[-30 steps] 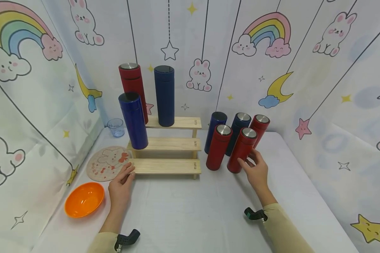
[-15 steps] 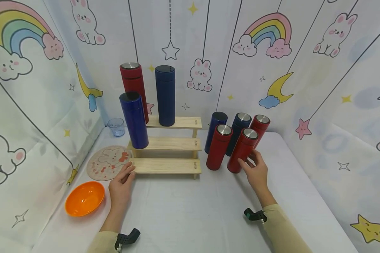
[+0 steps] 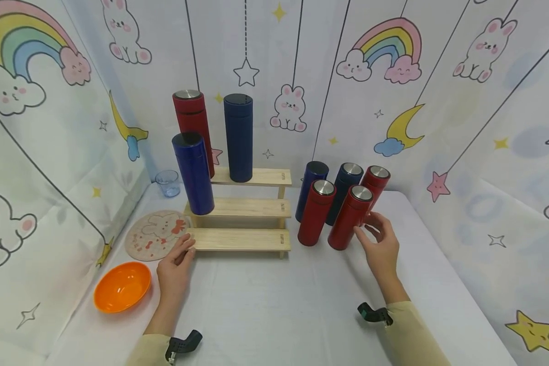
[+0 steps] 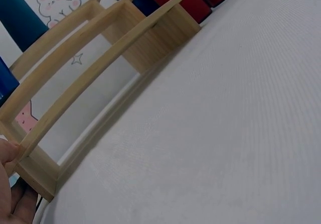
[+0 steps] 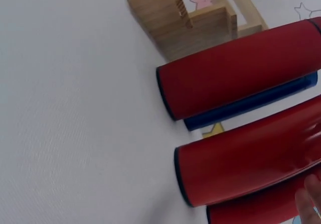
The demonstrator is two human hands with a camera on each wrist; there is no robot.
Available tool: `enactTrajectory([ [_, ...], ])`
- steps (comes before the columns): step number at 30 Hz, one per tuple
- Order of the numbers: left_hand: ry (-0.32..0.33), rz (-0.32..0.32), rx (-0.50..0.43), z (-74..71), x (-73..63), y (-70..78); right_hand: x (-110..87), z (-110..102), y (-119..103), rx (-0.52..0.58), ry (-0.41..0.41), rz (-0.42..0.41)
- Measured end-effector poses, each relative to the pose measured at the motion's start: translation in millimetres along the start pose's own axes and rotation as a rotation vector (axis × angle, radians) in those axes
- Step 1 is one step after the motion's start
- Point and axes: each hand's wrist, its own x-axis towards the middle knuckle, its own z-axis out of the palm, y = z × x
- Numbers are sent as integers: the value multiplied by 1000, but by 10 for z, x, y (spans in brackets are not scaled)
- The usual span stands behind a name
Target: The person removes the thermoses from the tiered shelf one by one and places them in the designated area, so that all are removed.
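Observation:
My left hand [image 3: 174, 272] holds the front left corner of a three-step wooden display stand [image 3: 242, 240]. In the left wrist view its thumb [image 4: 7, 151] lies over the bottom step's end, other fingers by the end panel. To the right of the front red thermos [image 3: 347, 226] is my right hand [image 3: 383, 249], fingers loosely bent, thumb and fingertips close to its side. In the right wrist view the fingertips [image 5: 308, 199] overlap the red thermos behind. A red thermos [image 3: 196, 122] and a dark blue one [image 3: 239, 140] stand on the top step, a blue one [image 3: 194, 175] on the middle step.
Left of the front thermos stands another red thermos [image 3: 315, 216]; behind are a blue [image 3: 307, 193], a navy [image 3: 340, 198] and a red one [image 3: 376, 183]. Left of the stand are an orange bowl [image 3: 122, 288], a round bunny mat [image 3: 151, 244] and a small glass [image 3: 168, 184]. Patterned curtains surround the table.
My right hand has let go of the front red thermos and shifted a little to the right. The left hand stays at the stand's corner.

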Motion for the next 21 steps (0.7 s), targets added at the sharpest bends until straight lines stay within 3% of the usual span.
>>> enactTrajectory([
  [7, -5, 9, -4, -6, 6, -5, -46, -67, -70, 6, 53, -64],
  [21, -2, -7, -14, -5, 5, -21, -73, -81, -445, 98, -32, -148],
])
